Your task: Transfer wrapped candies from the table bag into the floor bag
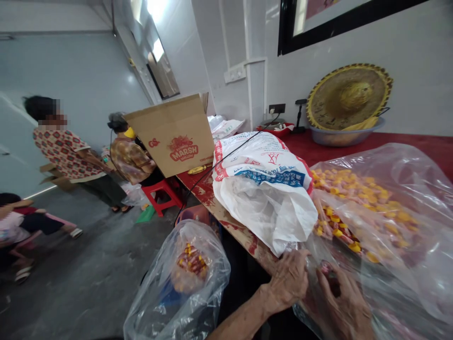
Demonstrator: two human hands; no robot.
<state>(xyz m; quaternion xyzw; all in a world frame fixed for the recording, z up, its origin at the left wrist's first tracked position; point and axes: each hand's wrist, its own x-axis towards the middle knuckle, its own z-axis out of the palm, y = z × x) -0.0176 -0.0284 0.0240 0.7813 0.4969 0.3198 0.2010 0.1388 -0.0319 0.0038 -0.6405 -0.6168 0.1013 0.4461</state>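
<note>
My left hand (290, 278) rests at the table's near edge, fingers curled onto the rim of a large clear plastic bag (406, 189) filled with small yellow-and-red pieces (354, 208). My right hand (345, 304) lies just right of it, fingers closed around a small dark reddish piece (331, 276) at the bag's mouth. A white woven sack (264, 189) with red and blue print lies on the table just behind my left hand. Below the table edge to the left stands a second clear bag (184, 283) holding a few of the same pieces.
The red table (435, 146) carries a tilted cardboard box (175, 134) marked "Marsh", a round woven hat over a metal basin (348, 97) and a black cable. Left on the grey floor are three people, a red stool (164, 193) and cardboard.
</note>
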